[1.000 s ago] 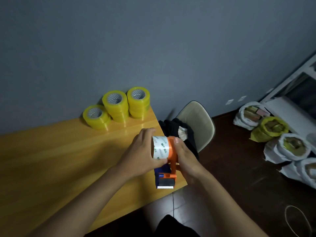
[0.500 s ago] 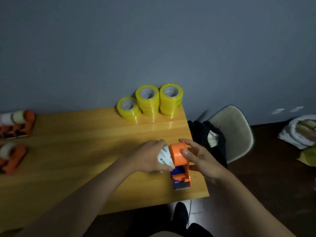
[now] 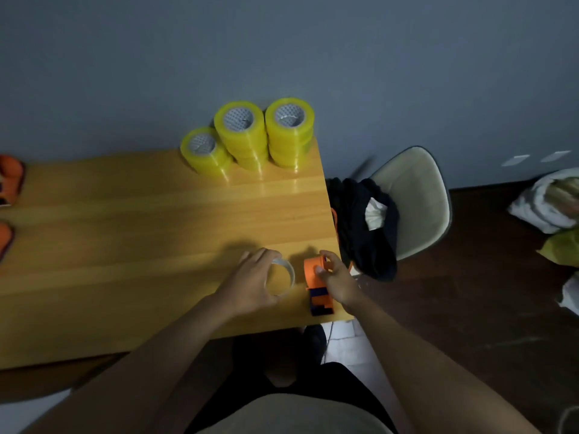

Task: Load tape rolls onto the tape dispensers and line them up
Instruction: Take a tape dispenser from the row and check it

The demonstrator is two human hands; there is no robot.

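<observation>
One thin clear tape ring [image 3: 281, 278] in left hand [image 3: 255, 278]'s grip, orange dispenser [image 3: 316, 285] in right hand [image 3: 336, 277]'s.

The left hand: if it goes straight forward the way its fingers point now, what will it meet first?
The left hand points toward the table's far right; bare wooden table follows, then probably the right stack of yellow tape rolls, though depth is unclear.

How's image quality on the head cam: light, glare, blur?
Head view: dim, bluish light; soft glare streaks on the table below the yellow tape stacks; slight motion blur on left hand and right hand; wide-angle bending at edges.
</observation>
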